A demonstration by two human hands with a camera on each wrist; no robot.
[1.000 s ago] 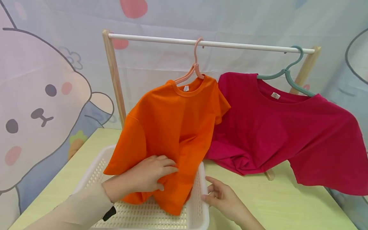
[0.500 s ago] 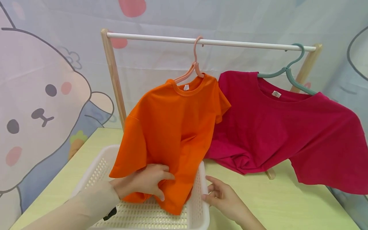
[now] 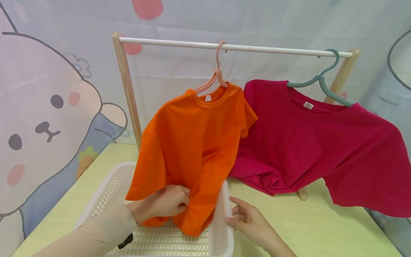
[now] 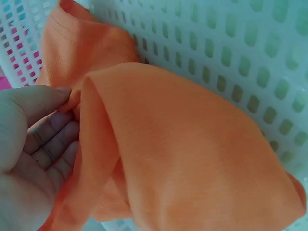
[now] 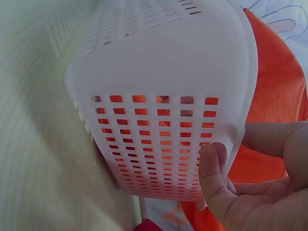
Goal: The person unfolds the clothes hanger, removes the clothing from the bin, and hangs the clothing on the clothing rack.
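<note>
An orange T-shirt (image 3: 189, 142) hangs from a pink hanger (image 3: 219, 71), its lower part drooping into a white perforated basket (image 3: 226, 214). My left hand (image 3: 168, 201) pinches a fold of the shirt's front, just below the sleeve on that side. In the left wrist view, the thumb and curled fingers (image 4: 53, 144) grip the orange cloth beside the basket's wall. With thumb and fingers, my right hand (image 3: 248, 223) holds the basket's right rim. The right wrist view shows that hand (image 5: 260, 192) at the rim, with orange cloth behind it.
A magenta T-shirt (image 3: 308, 150) hangs on a green hanger (image 3: 325, 80) to the right. Both hangers hook over a white rail (image 3: 179, 43) between wooden posts. The rack stands on a pale yellow table (image 3: 321, 228) before a printed curtain (image 3: 273, 21).
My left hand has slid slightly down the orange shirt; its spread fingers have closed on the cloth. The shirt's hem has lifted a little. The right hand stays at the basket's rim.
</note>
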